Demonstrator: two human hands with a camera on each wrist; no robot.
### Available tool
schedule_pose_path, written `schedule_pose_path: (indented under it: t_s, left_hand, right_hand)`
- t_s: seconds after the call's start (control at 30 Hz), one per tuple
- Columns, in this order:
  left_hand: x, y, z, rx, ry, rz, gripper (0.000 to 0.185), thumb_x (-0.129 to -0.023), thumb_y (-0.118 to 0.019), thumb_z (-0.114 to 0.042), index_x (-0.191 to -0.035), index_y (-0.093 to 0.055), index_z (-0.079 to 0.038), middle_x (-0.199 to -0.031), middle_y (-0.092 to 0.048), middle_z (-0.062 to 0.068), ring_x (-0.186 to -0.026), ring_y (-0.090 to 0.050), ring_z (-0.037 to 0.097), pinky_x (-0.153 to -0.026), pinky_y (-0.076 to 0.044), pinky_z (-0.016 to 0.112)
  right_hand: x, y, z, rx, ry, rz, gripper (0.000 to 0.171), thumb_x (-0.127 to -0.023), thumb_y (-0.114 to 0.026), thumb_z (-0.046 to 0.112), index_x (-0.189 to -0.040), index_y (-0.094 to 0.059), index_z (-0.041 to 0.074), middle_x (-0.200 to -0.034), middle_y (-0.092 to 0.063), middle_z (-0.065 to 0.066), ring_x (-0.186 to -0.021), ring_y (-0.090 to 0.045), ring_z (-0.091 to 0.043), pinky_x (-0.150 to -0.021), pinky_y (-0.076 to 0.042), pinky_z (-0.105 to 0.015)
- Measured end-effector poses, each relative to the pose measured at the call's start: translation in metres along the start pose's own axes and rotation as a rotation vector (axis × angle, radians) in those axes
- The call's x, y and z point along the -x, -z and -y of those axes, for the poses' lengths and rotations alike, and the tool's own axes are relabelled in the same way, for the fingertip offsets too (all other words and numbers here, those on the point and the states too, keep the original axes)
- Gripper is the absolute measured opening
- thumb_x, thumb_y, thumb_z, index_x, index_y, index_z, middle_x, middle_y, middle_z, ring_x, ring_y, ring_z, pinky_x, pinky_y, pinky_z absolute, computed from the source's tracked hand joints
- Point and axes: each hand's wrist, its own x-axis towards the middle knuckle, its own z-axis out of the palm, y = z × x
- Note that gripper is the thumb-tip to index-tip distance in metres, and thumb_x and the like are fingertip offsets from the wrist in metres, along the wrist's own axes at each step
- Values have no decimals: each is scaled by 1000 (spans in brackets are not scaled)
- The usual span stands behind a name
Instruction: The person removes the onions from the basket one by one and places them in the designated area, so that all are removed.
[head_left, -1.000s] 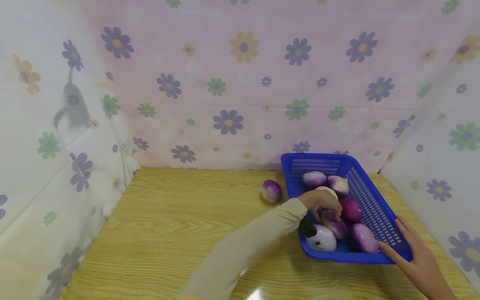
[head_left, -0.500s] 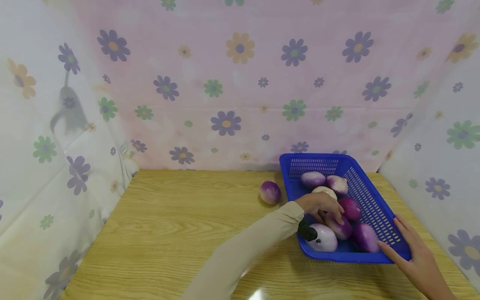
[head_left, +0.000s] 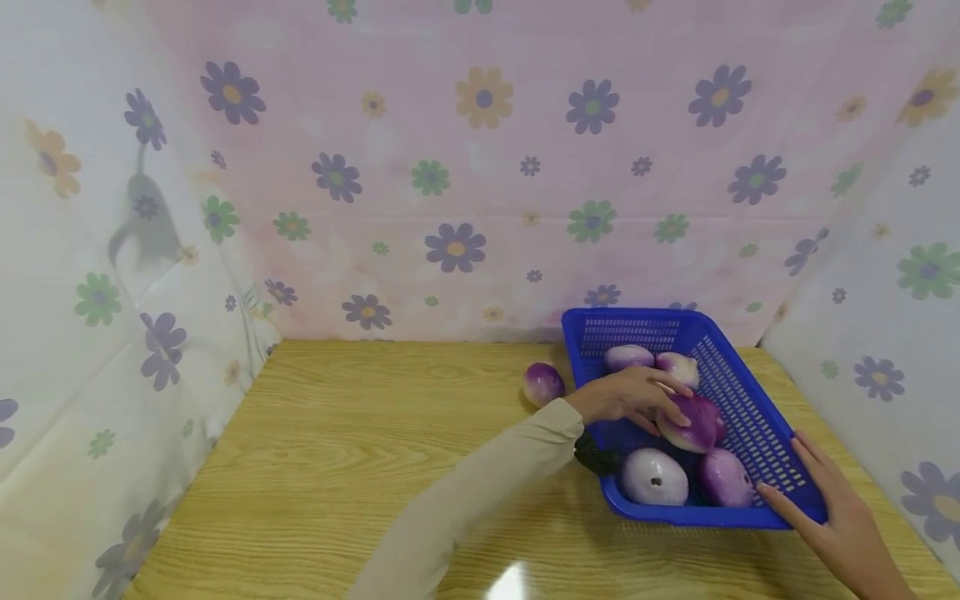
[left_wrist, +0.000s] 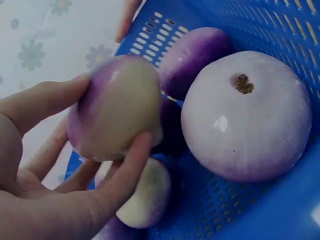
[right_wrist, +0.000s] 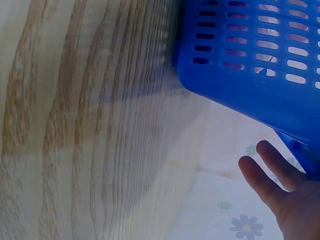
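My left hand (head_left: 626, 396) reaches into a blue plastic basket (head_left: 690, 516) and holds a purple-and-cream onion (head_left: 693, 427). In the left wrist view, thumb and fingers wrap the sides of that onion (left_wrist: 115, 107), raised over others in the basket. Beside it lies a large whitish onion (left_wrist: 247, 120) with a brown root end facing up. A lilac onion (head_left: 723, 477) sits in the near right corner. My right hand (head_left: 840, 517) holds that corner of the basket, thumb over the rim and fingers along the outside; the right wrist view shows two fingers (right_wrist: 267, 185) extended below the rim.
More onions lie at the basket's far end, among them a pale purple one (head_left: 628, 358). A single onion (head_left: 543, 384) rests on the wood-grain table (head_left: 337, 467), left of the basket. Flowered cloth (head_left: 457, 167) stands behind and at both sides.
My left hand has lifted the purple onion and shifted it toward the far right. The whitish onion has rolled to show its root end, and the lilac one has turned. My right hand stays put.
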Motion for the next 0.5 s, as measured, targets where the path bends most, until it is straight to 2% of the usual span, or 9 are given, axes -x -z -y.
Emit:
schedule_pose_path:
  t_s: [0.3, 0.5]
  left_hand:
    - [15, 22, 0, 145, -169, 71, 38, -83, -66, 8, -119, -63, -5, -111, -57, -3, -85, -62, 16, -82, -52, 48]
    - [23, 34, 2, 167, -283, 89, 40, -84, -65, 8, -122, -62, -5, -115, -58, -4, -88, -63, 17, -81, -52, 48]
  right_hand:
    - [0, -1, 0, 23, -29, 11, 82, -90, -64, 28, -151, -14, 7, -156, -7, -20, -136, -6, -52, -101, -1, -70]
    - [0, -1, -2, 22, -25, 7, 82, -90, -65, 27, -152, -14, 9, -157, -6, -17, -137, -5, -50, -102, -1, -69]
